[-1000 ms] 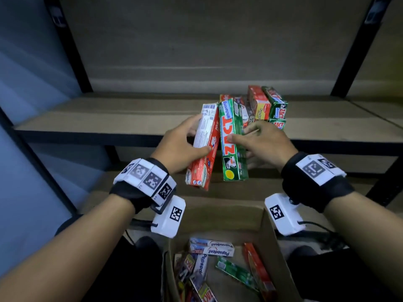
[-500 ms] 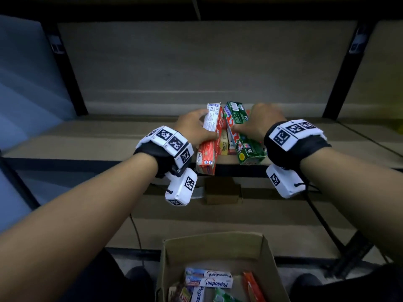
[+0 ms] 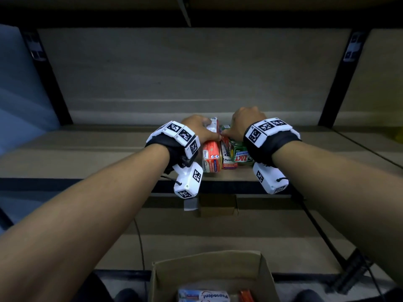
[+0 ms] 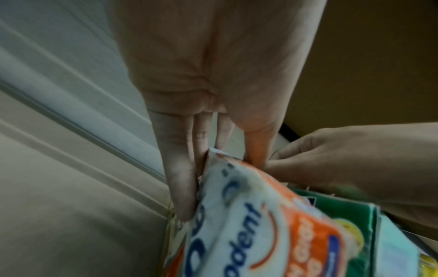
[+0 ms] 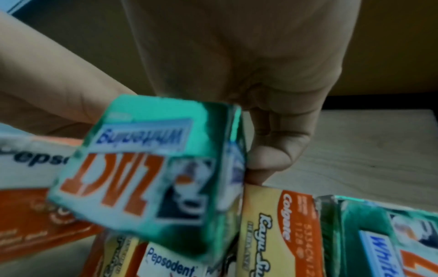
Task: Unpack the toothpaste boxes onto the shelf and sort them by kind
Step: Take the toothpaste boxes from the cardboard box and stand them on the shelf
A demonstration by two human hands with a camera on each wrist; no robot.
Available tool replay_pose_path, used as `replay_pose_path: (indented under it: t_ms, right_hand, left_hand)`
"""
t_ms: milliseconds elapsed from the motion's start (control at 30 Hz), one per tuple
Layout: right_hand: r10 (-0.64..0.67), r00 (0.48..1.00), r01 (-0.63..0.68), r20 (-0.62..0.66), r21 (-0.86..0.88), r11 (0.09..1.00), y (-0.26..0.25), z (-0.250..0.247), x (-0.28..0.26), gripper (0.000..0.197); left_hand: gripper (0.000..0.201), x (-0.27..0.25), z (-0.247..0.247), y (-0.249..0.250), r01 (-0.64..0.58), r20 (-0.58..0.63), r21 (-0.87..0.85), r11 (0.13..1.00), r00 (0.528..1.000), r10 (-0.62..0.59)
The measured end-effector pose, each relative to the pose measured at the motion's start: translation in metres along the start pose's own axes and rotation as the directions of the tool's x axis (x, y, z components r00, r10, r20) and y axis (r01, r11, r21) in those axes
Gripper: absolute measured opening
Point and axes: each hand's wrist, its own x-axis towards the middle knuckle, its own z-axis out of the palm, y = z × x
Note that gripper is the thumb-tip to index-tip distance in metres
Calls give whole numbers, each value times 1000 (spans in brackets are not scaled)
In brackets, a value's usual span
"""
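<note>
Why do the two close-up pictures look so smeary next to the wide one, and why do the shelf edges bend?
Head view: dim, shelf edges bowed by the wide lens, yet the ZACT box label reads. Left wrist view: soft, the Pepsodent box lettering streaked under the left hand. Right wrist view: the ZACT box smeared, colours washed teal, by the right hand.

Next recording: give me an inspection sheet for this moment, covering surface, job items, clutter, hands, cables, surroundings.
Surface: wooden shelf, boxes grouped near its front edge.
Job's things: red-and-white Pepsodent box under the left hand; green Zact box in the right hand; Colgate box lies beside it; cardboard carton below holds more boxes.
Clutter: nothing seen.
Hands: left hand grips the Pepsodent box; right hand grips the Zact box.
Cables: black cable hangs below the shelf.
Surroundings: black upright posts, plain back panel.
</note>
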Motion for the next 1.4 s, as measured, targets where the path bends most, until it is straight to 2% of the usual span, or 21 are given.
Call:
replay_pose_path:
  t_ms: [133, 300, 433, 533, 600, 733, 800, 933, 1133, 1233, 1333, 1400]
  right_hand:
    - [29, 999, -29, 16, 0, 1000, -2, 8, 7, 49]
    - [13, 997, -12, 79, -13, 1000, 5, 11, 11, 40]
    - [-5, 992, -7, 122, 96, 995, 12, 7, 10, 35]
    - [-65, 991, 41, 115, 203, 978, 20, 0, 1, 13]
    - [-112, 990, 86, 86, 266, 960, 25, -6, -9, 4]
    - [-182, 979, 145, 95, 308, 940, 30, -15, -27, 11]
    - [-234, 967, 195, 100, 297, 935, 33, -21, -37, 15]
    - [-294, 949, 262, 115, 230, 937, 38, -28, -56, 24]
    - [-305, 934, 270, 188, 192, 944, 45, -30, -73, 41]
    - [-311, 928, 279, 203, 174, 944, 46, -29, -75, 43]
    - [-308, 932, 281, 193, 154, 947, 45, -27, -75, 42]
    - [-309, 933, 285, 184, 143, 948, 45, -25, -74, 40]
  left_hand:
    - [45, 9, 1, -3, 31, 56, 16, 999, 998, -32]
    - [49, 11, 0, -13, 72, 79, -53, 996, 995, -68]
    - [55, 8, 3, -14, 70, 94, -98, 993, 994, -61]
    - [63, 7, 5, -13, 75, 91, -98, 992, 994, -66]
    - [57, 3, 4, -11, 56, 91, -90, 994, 995, -47]
    - [46, -6, -1, -7, 58, 143, -111, 992, 989, -42]
    - [47, -11, -3, -5, 61, 157, -133, 989, 987, -40]
    - [36, -23, -9, -1, 30, 171, -125, 992, 985, -9]
    - [56, -37, -19, 5, -55, 217, 46, 997, 975, 44]
    - [70, -42, -24, 6, -137, 249, 182, 974, 964, 89]
    - [71, -43, -26, 6, -229, 277, 319, 920, 950, 141]
    - [69, -41, -26, 5, -258, 285, 314, 914, 944, 168]
